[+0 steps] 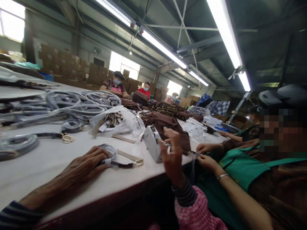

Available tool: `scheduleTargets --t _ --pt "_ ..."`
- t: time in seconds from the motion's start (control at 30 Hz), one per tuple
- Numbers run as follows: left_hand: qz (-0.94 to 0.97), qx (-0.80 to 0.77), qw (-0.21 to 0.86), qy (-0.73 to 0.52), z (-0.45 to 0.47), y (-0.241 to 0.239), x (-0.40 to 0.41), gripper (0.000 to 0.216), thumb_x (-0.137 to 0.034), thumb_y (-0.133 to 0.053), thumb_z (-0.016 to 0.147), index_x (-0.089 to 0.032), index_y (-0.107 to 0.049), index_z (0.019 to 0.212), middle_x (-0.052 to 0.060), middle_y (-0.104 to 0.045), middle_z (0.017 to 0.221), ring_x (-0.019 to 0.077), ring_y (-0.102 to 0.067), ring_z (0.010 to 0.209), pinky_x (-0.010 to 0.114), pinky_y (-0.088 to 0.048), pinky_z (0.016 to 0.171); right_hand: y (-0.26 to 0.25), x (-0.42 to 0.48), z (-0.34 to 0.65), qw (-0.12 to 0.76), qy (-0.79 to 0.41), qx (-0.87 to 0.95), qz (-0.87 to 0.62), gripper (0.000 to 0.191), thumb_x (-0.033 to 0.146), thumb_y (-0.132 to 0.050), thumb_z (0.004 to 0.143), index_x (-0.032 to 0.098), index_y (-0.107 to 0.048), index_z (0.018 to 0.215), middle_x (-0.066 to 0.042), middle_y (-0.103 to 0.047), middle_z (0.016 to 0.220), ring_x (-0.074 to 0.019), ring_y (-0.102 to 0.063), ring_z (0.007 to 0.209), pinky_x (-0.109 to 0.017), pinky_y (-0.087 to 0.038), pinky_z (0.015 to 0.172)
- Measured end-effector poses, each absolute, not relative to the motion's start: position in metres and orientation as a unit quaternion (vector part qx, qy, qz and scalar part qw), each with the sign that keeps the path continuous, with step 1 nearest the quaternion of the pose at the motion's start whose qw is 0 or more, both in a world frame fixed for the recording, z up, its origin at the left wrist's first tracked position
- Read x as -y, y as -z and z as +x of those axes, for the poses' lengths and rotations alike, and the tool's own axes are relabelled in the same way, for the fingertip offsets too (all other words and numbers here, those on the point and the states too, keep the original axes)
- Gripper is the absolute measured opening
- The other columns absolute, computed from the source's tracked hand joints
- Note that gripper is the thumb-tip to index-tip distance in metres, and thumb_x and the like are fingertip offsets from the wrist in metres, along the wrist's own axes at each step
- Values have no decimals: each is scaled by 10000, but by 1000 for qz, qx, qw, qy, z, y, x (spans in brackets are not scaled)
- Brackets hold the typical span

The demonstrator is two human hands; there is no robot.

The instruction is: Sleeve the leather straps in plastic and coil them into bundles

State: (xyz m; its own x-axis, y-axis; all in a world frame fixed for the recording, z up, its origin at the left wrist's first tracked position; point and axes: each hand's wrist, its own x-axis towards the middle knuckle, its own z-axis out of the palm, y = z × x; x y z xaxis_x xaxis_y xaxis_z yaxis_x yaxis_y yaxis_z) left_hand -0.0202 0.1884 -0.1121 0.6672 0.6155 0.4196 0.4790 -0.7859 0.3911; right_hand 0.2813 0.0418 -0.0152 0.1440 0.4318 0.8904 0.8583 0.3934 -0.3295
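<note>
My left hand (92, 159) rests on the table with its fingers curled over a coiled strap (111, 151). The strap is wrapped in greyish plastic, and a gold metal clasp (139, 162) sticks out at its right end. My right hand (173, 153) is raised beside a small white device (151, 145), partly covering it. Its fingers are apart and slightly blurred, and nothing shows between them. Behind the coil lies a flat beige strip (129, 155). Another wrapped coil (19, 145) with a gold clasp lies at the left.
A clear plastic bag (120, 121) holds beige pieces. Many wrapped straps (69, 103) are heaped at the left, and brown bags (163, 123) are piled beyond the device. At my right, a person in a green apron (242, 166) works with both hands near the table edge (153, 175).
</note>
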Motion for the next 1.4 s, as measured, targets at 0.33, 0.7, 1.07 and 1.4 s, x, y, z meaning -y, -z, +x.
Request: scheduleTargets --t 0.33,0.7,1.07,1.4 --pt "813 -339 319 -349 13 82 -180 461 -687 -618 856 -263 -753 976 44 -717 1049 250 -658 872 302 -526 718 8 -77 394 469 -285 496 -673 320 451 -775 739 132 -755 757 -52 -641 676 -138 -519 588 -235 -348 485" --pt "668 -369 505 -403 54 73 -176 520 -661 -699 783 -195 -754 1007 -6 -621 780 166 -512 672 254 -417 576 15 -85 386 545 -349 387 -657 250 311 -851 562 139 -706 673 6 -570 630 -97 -455 579 -217 -339 510" --pt "666 -384 497 -403 56 66 -171 623 -695 -695 715 -156 -744 1024 19 -648 820 180 -522 647 301 -435 591 28 -52 353 657 -284 369 -593 327 432 -834 620 167 -690 747 -5 -628 771 -129 -543 694 -229 -433 574" --pt "660 -362 511 -414 56 72 -174 533 -640 -713 769 -168 -722 1016 0 -626 811 159 -519 647 272 -443 582 69 -45 350 657 -332 326 -593 539 558 -896 547 189 -553 740 48 -548 604 -75 -464 471 -166 -288 394"
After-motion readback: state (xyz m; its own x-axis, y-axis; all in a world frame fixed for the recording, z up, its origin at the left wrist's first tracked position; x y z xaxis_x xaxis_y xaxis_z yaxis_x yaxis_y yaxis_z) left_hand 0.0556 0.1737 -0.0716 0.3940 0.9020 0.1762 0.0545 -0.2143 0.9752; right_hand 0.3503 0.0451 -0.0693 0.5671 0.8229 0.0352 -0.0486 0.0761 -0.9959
